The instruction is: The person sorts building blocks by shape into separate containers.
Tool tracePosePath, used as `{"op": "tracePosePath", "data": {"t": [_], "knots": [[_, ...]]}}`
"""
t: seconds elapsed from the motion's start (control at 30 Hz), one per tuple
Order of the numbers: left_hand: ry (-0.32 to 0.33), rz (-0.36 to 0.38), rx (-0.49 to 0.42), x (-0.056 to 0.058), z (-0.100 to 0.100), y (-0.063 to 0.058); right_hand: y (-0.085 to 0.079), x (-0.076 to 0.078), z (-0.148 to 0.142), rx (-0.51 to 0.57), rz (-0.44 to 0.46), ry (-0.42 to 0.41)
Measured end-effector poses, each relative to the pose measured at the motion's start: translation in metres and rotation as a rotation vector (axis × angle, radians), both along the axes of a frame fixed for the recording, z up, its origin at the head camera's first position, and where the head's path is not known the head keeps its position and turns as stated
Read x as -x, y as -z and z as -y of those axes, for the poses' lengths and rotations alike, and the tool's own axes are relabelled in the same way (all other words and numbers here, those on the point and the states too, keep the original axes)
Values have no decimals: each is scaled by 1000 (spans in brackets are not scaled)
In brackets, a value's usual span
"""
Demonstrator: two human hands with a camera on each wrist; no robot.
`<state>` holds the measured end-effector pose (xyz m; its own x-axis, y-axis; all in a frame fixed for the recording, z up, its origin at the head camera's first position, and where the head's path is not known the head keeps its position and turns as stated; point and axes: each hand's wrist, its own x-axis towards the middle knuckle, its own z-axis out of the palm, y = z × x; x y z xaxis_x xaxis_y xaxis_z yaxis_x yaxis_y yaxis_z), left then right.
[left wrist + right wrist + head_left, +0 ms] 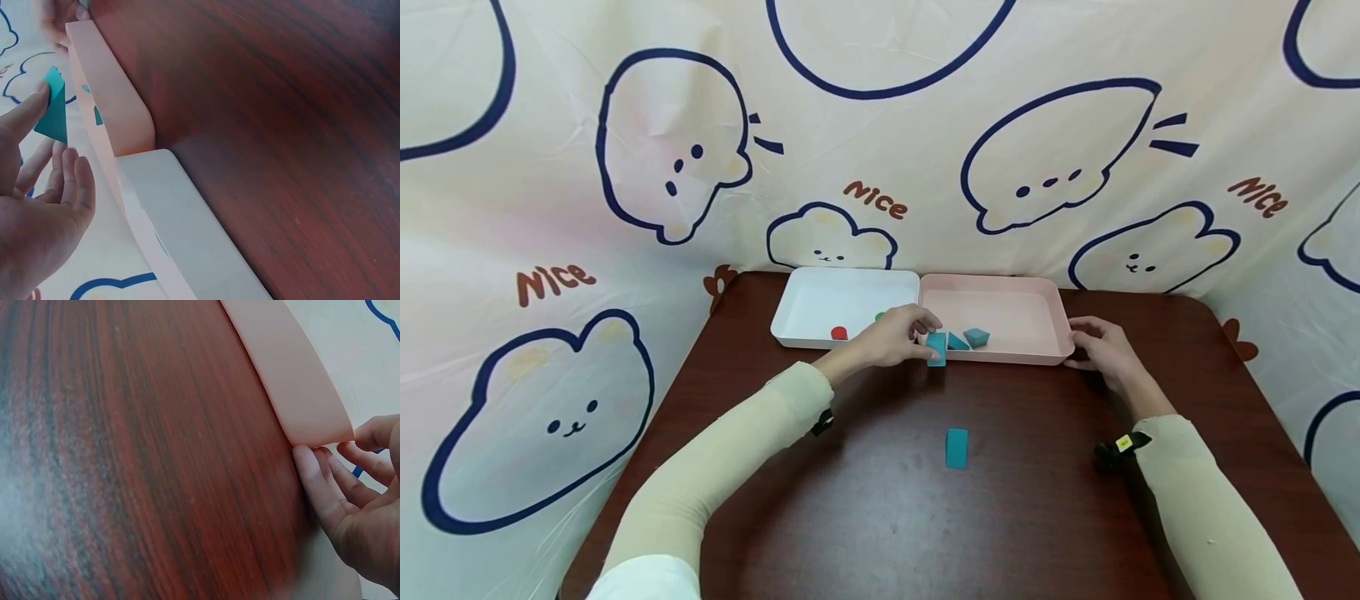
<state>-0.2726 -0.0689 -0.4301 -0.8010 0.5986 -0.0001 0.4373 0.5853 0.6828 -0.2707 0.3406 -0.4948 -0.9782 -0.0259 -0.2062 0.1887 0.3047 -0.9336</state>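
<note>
My left hand pinches a teal block between thumb and fingers, held at the front wall of the pink tray. The left wrist view shows this block with a slanted outline, raised above the rim. Inside the pink tray, near its front wall, lie a teal triangular block and a teal many-sided block. At the tray's right front corner, my right hand grips the wall with thumb and fingertips. Another teal block stands on the table nearer to me.
A white tray adjoins the pink one on the left. It contains a red piece and a green piece, partly hidden by my left hand. Both trays rest at the far edge of the dark wooden table, before a patterned curtain.
</note>
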Motion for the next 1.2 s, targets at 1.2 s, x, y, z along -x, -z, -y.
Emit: {"op": "tracePosePath", "data": {"t": [1.2], "knots": [[-176, -5, -163, 39, -35, 1, -6, -1, 2, 34, 46, 0]]}}
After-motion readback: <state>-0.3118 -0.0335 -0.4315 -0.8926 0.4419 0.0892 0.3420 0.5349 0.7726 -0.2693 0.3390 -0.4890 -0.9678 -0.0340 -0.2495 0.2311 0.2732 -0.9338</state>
